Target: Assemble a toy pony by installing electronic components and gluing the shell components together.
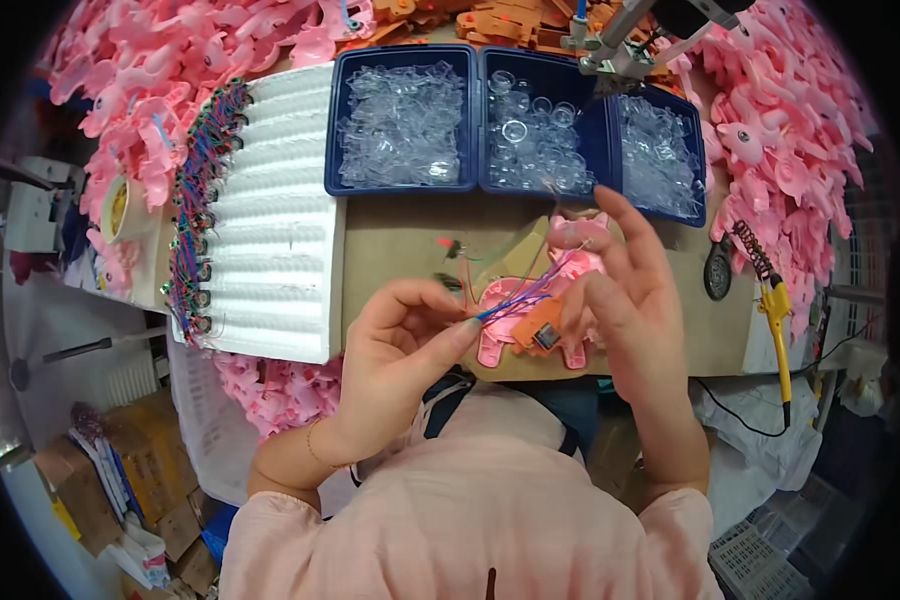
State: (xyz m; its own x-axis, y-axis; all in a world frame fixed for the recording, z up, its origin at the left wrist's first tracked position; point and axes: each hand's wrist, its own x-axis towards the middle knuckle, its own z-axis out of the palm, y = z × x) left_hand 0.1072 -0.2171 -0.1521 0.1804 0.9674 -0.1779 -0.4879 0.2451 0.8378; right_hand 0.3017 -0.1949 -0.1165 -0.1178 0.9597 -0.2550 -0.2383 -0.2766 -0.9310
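Note:
My left hand [395,325] pinches a bundle of thin blue, purple and red wires [515,303] between thumb and forefinger. The wires fan out toward my right hand [625,295], whose bent fingers close around their far ends. Its exact fingertip contact is partly hidden. Beneath the wires lies a pink plastic toy shell [495,350] with an orange part [537,330] that carries a small dark square component. A small dark part with a red tip [451,245] stands just beyond my left fingers, blurred.
Blue bins [403,190] of clear plastic parts stand at the back. A ribbed white foam tray [280,220], edged with wired circuit parts [200,215], is at left. Pink toy parts [770,140] pile around. A yellow-handled soldering iron [777,330] is at right, near a black oval part [717,270].

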